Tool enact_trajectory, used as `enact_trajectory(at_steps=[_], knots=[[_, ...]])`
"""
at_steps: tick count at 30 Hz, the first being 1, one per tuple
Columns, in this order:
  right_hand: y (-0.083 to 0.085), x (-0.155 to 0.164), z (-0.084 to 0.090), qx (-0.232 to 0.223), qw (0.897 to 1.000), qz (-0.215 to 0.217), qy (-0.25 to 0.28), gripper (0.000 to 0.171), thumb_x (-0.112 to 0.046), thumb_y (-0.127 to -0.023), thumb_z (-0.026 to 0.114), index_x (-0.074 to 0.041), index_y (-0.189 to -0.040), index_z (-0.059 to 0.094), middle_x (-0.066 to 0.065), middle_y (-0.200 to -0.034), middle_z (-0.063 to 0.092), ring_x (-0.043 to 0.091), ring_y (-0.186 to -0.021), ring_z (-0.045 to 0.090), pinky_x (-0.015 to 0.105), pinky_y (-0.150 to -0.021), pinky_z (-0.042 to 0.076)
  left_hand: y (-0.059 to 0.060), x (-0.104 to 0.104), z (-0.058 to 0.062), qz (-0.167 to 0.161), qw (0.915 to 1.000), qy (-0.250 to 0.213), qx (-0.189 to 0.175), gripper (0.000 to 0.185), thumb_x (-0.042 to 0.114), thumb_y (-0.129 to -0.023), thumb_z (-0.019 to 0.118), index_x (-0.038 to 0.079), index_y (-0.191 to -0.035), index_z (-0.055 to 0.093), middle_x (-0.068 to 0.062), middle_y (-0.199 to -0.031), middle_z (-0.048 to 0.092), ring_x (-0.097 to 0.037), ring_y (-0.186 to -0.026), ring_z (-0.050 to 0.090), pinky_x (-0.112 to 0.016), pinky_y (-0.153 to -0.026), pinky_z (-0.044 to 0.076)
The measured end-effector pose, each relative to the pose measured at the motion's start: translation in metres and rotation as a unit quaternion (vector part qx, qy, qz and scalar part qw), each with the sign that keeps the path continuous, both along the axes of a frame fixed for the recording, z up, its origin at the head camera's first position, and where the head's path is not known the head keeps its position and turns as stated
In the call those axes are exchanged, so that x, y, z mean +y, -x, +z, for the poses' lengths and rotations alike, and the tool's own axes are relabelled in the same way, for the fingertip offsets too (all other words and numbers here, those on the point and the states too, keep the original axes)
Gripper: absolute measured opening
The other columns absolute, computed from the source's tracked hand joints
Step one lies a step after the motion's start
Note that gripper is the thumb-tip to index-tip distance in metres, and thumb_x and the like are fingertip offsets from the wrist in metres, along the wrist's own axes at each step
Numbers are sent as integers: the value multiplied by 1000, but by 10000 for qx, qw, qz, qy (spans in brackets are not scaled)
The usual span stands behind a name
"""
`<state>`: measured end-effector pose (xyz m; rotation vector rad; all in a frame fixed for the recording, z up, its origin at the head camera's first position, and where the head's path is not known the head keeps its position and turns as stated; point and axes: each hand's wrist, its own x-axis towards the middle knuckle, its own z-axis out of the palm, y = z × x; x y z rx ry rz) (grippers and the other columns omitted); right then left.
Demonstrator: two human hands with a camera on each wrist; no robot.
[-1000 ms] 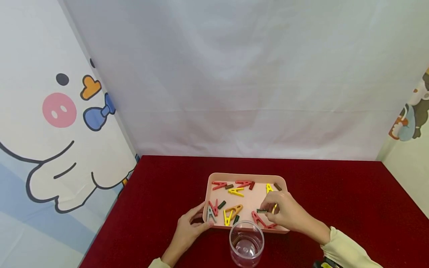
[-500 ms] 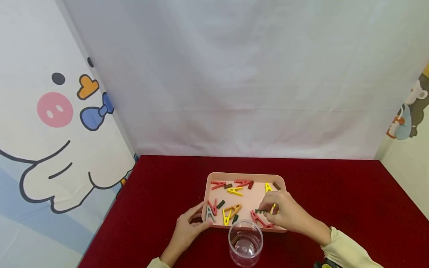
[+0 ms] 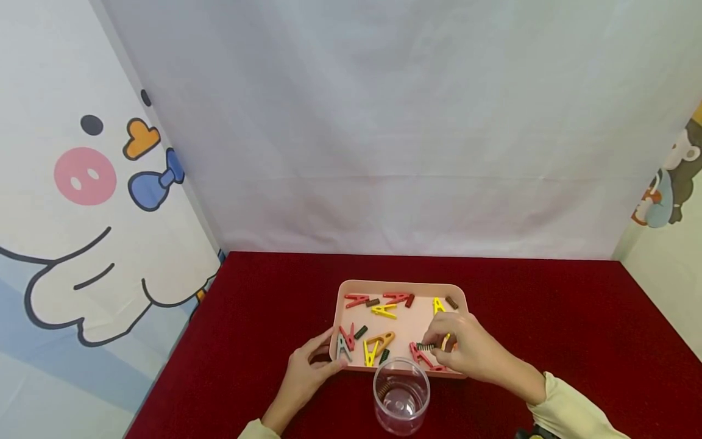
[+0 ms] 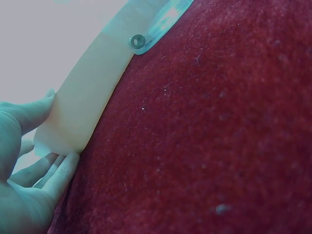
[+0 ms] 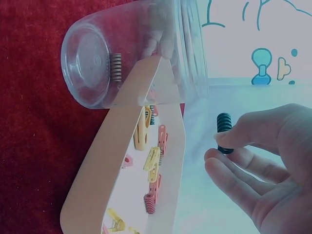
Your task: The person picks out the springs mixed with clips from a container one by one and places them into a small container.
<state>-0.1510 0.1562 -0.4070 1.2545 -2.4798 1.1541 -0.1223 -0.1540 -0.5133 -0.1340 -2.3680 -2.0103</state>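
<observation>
My right hand [image 3: 466,344] pinches a dark green coil spring [image 5: 224,129] between thumb and fingertips, above the right part of a pink tray [image 3: 406,326]. In the right wrist view the spring stands clear of the tray. With thumb and fingers, my left hand [image 3: 307,372] holds the tray's near left corner. Inside the tray lie red, yellow, orange and grey clothespin-like clips, such as an orange clip [image 3: 382,343], and several loose springs, among them a dark green one [image 3: 361,332]. My right hand hides part of a yellow clip [image 3: 439,305].
A clear plastic cup [image 3: 401,396] stands just in front of the tray, with a brown spring [image 5: 115,67] inside. Dark red cloth [image 3: 263,317] covers the table. A pale curtain [image 3: 406,152] hangs behind, and printed cartoon panels flank both sides.
The head view has shifted slightly. Both hands keep nearly the same places, the left at the tray corner and the right with the spring over the tray.
</observation>
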Motion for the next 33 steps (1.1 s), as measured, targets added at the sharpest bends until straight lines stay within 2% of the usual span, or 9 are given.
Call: enact_trajectory(at_steps=[9, 16, 19, 26, 33], knots=[[-5, -1, 3, -71, 10000, 60, -32, 29, 10, -67, 71, -16, -80, 72, -8, -78, 62, 6, -67, 55, 23, -53, 51, 0, 1, -1, 123, 9998, 115, -73, 65, 11, -75, 81, 5, -134, 54, -19, -122, 57, -31, -106, 58, -24, -75, 54], [-10, -3, 7, 172, 9997, 151, 46, 33, 11, -66, 70, -19, -80, 71, -8, -78, 62, 7, -69, 55, 20, -53, 50, 1, 1, -2, 133, 9998, 142, -72, 65, 11, -75, 81, 6, -134, 54, -19, -122, 57, -31, -105, 58, -24, -75, 54], [-14, -4, 9, 142, 9997, 164, 80, 34, 10, -66, 71, -20, -81, 71, -9, -78, 62, 7, -70, 55, 19, -53, 49, 0, 1, -2, 125, 9998, 125, -58, 65, 11, -75, 81, 6, -134, 54, -19, -122, 57, -31, -106, 58, -24, -75, 54], [-20, -8, 11, 24, 9996, 264, 116, 30, 10, -67, 72, -15, -82, 73, -10, -80, 61, 7, -71, 55, 19, -54, 50, 1, 1, -2, 127, 9999, 97, -17, 66, 10, -74, 81, 6, -135, 54, -18, -122, 57, -31, -106, 58, -24, -75, 54], [-23, -11, 12, -35, 9989, 412, 235, 33, 14, -66, 68, -14, -84, 72, -7, -82, 62, 7, -71, 57, 18, -55, 51, 2, 0, -3, 128, 9998, 128, -30, 67, 10, -75, 81, 6, -135, 53, -18, -123, 57, -30, -106, 58, -24, -75, 54]])
